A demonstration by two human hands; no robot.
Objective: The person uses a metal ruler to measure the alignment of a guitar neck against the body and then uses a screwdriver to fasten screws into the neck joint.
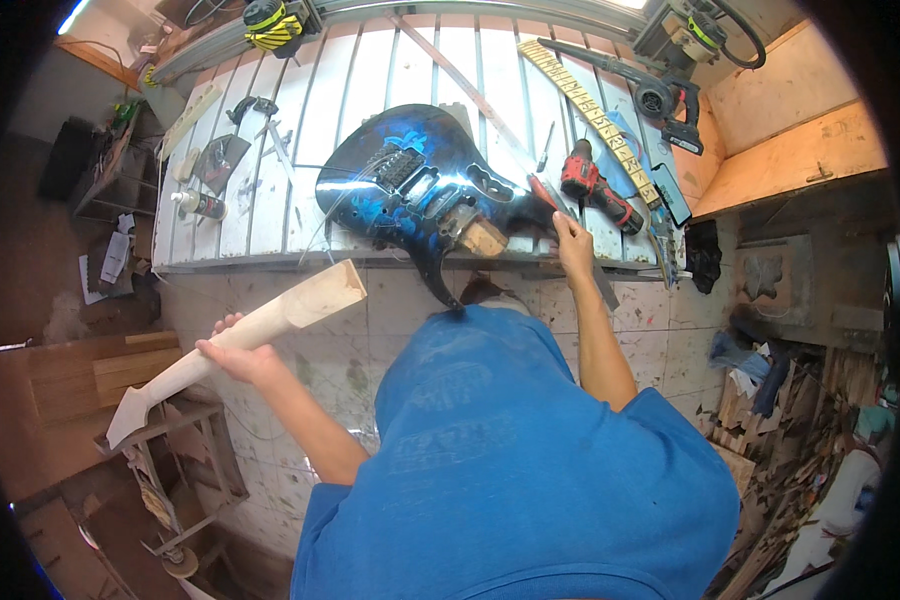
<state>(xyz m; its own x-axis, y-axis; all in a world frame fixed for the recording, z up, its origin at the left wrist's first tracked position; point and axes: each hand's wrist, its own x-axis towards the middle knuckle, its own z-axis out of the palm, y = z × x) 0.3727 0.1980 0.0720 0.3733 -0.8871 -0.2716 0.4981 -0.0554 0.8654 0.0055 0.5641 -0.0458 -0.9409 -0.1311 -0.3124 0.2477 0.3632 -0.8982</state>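
Observation:
In my left hand (238, 348), fingers wrapped round it, is a bare pale-wood guitar neck (305, 300), held off the bench with its wide squared heel up and right and its angled headstock down left. A glossy black and blue electric guitar body (362, 150) lies at the bench's near edge, one horn overhanging. A wood block (482, 238) sits near its neck pocket. My right hand (574, 246) is closed beside the body's right end, round what looks like a tool with a red handle (544, 190) and a flat grey blade (606, 288); its middle is hidden by my fingers.
On the slatted white bench (315, 75) lie a red cordless drill (595, 188), a yellow marked strip (585, 105), a blower (655, 98), a phone (670, 190), and a glue bottle (200, 205). A small wooden stand (175, 415) is at lower left; wood scraps (820, 420) pile at right.

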